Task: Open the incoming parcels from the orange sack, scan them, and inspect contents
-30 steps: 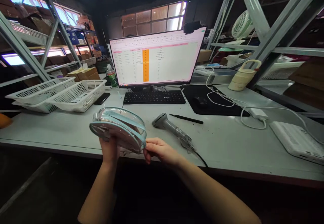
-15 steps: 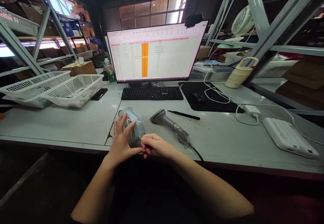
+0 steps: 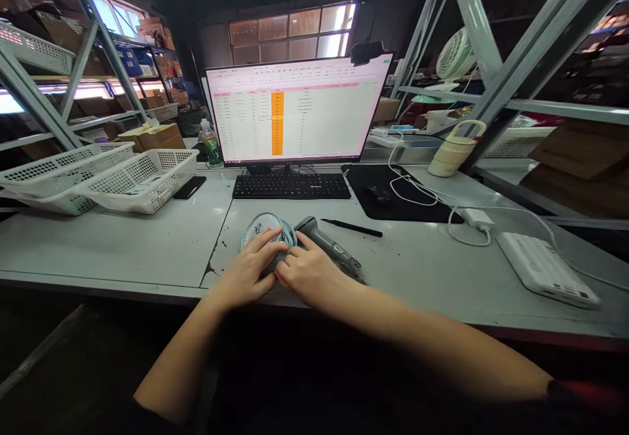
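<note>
A round clear container with a pale blue rim lies flat on the grey table in front of me. My left hand rests on top of it with the fingers stretched over the lid. My right hand touches its right edge with fingers extended and also lies over the head end of a grey barcode scanner. Neither hand lifts the container.
Behind stand a keyboard, a monitor showing a spreadsheet, a mouse on a black mat and a black pen. White mesh baskets sit at left, a phone, a white device with cables at right.
The container was held up in the air, then brought down and laid flat on the table. Both hands now press on it, and the right hand has moved closer to the scanner.
</note>
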The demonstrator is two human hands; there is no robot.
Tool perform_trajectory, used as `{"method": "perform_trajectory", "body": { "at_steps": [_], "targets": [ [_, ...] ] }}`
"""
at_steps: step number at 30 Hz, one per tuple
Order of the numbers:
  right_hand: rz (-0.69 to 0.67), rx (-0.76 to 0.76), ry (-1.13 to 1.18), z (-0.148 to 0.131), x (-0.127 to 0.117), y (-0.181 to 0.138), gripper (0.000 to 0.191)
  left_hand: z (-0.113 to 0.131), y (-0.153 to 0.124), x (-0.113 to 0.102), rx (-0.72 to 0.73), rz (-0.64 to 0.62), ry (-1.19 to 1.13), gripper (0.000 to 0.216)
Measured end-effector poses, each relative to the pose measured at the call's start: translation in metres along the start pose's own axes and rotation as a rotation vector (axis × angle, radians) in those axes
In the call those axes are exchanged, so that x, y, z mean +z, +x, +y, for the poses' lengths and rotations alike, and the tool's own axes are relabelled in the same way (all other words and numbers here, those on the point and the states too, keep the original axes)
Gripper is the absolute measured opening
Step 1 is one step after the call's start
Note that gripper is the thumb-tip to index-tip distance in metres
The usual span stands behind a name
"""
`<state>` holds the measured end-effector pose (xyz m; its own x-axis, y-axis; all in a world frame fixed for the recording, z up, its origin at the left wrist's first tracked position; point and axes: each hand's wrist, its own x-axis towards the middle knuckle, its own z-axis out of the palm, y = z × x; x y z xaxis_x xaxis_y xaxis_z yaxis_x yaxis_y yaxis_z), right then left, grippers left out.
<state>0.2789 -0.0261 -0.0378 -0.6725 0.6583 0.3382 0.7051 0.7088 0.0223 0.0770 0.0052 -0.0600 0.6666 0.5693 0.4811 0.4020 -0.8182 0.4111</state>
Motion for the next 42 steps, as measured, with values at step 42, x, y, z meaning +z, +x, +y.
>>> {"method": "perform_trajectory", "body": {
  "at_steps": [42],
  "targets": [
    [-0.075,1.118,-0.198,0.304,0.004,-0.076,0.069,-0.134,-0.111,-0.095,-0.141,0.165,0.693,0.059]
  ]
}}
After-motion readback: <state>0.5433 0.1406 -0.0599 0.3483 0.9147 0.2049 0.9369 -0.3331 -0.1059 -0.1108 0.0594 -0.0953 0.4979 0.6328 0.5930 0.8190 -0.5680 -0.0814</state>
